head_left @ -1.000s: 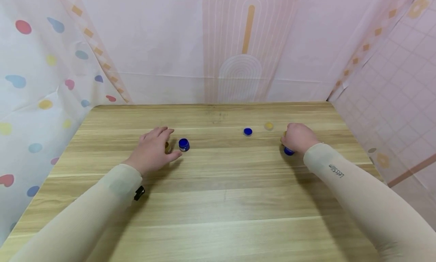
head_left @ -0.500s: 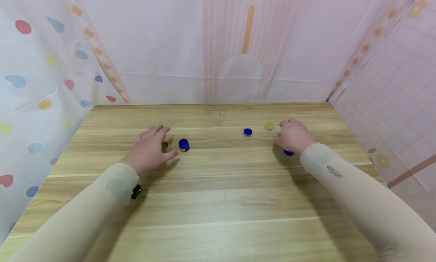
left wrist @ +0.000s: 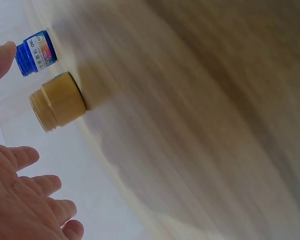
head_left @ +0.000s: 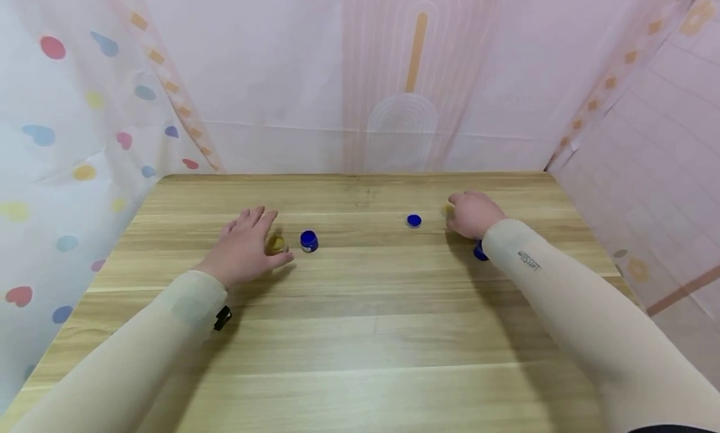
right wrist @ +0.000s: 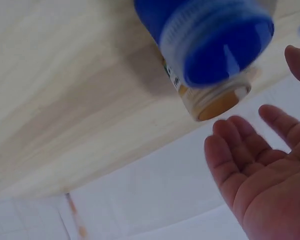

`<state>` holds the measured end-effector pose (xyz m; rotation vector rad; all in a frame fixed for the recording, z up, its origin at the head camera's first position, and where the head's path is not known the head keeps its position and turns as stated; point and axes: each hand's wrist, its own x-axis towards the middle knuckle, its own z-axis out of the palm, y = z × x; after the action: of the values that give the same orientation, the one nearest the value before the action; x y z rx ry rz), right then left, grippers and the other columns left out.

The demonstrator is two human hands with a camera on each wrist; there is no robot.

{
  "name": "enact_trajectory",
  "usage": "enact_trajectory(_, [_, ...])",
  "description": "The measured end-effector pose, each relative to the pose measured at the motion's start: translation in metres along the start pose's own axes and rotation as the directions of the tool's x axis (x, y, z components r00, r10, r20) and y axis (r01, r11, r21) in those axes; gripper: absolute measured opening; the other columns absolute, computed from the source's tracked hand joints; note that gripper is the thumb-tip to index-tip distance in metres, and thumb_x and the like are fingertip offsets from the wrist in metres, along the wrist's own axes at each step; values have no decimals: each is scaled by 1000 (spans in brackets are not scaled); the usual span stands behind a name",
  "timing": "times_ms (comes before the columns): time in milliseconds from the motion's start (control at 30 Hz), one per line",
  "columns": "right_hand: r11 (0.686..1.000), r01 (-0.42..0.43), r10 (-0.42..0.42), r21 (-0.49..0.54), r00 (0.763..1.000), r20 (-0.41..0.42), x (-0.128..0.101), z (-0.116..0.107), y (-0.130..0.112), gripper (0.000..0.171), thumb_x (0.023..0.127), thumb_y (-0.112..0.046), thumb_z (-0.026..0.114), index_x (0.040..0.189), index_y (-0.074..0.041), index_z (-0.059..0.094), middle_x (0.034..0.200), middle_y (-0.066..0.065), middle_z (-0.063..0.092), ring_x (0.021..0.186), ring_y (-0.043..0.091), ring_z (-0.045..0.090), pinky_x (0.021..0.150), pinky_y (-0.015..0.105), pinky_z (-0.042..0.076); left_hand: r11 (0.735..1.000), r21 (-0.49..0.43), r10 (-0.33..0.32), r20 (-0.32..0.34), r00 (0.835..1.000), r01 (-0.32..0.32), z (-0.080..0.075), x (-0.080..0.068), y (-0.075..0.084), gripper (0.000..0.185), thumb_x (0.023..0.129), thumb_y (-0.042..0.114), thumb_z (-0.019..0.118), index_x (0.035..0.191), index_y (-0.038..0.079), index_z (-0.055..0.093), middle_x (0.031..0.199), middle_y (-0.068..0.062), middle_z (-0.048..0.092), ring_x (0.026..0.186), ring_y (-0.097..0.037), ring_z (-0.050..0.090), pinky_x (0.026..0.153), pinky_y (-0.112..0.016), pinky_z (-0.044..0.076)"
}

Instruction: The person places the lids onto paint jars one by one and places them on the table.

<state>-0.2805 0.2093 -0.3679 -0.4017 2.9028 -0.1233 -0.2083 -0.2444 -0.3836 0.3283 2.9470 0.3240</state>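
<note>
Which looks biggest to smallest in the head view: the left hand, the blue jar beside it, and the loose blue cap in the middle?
1. Left hand, by far the largest.
2. Blue jar, just right of that hand.
3. Blue cap, flat on the table; it lies slightly farther from the camera, so the gap to the jar is unsure.
</note>
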Motion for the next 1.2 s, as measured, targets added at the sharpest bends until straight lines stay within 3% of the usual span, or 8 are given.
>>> enact_trajectory(167, [998,-43,41,43,998,42,9,-2,-1,55,106,-23,55,154,3,46,155,26,51,146,48,45,124,58,33,1000,7,-7,21,1000,7,1,-2,2,110,94,69,63,168,3,16,173,-31,6,157,-58,3,125,-72,7])
enact_trajectory(333, [999,-37,36,16,997,61,19,0,1,50,107,-21,43,150,3,51,151,26,56,144,48,48,122,58,36,1000,6,-7,19,1000,7,2,-2,2,111,93,70,64,167,2,17,172,-33,6,157,-59,3,125,-72,8])
enact_trajectory(567, [999,-25,27,-37,998,64,24,5,3,32,106,-18,44,117,1,67,121,22,72,114,38,67,106,55,51,1000,-5,-15,36,999,16,6,-3,0,109,93,68,65,167,2,18,172,-32,5,157,-59,2,125,-72,7])
enact_trajectory(667, [999,-22,24,-37,998,56,22,5,1,31,106,-18,44,117,1,67,120,22,72,110,36,67,105,54,52,1000,-6,-15,31,999,15,7,-4,-1,109,93,68,65,167,3,18,172,-32,5,157,-59,2,125,-73,7])
enact_trajectory(900, [1000,-17,19,-22,998,53,18,1,-4,37,108,-17,42,126,4,66,128,25,70,122,42,66,110,55,49,1000,-11,-17,32,999,18,8,-5,-2,109,93,70,64,167,4,18,173,-31,5,157,-58,2,125,-73,6])
enact_trajectory(1200, [999,-9,13,-53,997,74,21,1,-5,33,108,-15,44,113,7,68,113,23,73,99,33,67,101,50,54,1000,-12,-17,43,999,17,7,-6,-2,112,92,72,64,168,5,17,173,-30,7,158,-57,2,125,-72,6])
